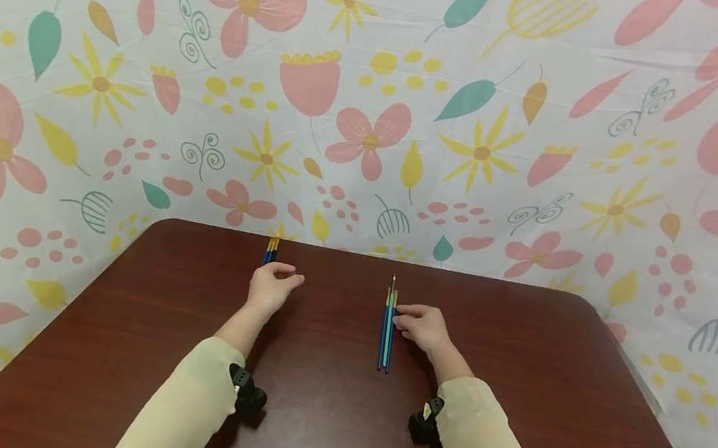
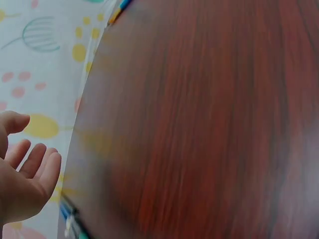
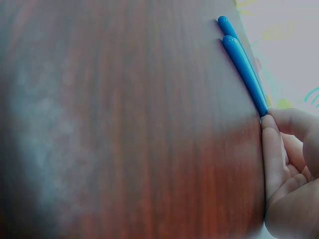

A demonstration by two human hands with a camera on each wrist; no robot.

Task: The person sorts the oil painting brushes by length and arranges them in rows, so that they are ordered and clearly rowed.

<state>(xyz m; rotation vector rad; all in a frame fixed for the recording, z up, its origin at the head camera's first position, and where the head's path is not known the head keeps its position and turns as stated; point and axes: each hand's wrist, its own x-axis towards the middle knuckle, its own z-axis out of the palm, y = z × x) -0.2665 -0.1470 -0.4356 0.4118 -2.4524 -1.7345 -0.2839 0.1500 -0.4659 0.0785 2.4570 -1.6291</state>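
Three slim paintbrushes (image 1: 383,334) with blue and pale teal handles lie side by side on the table, tips toward the wall. My right hand (image 1: 423,326) pinches the right-hand brush between thumb and finger. In the right wrist view, the hand (image 3: 291,164) has its fingertips on a blue handle (image 3: 245,69), and a second blue handle end shows beyond it. My left hand (image 1: 271,291) hovers just before another group of brushes (image 1: 272,248) at the far edge. It holds nothing; its thumb stands apart from its loosely bent fingers (image 2: 42,169).
The dark red-brown wooden table (image 1: 315,407) has rounded far corners. A white cloth (image 1: 375,60) printed with flowers and leaves hangs right behind its far edge. Each sleeve carries a small black wrist camera (image 1: 249,395).
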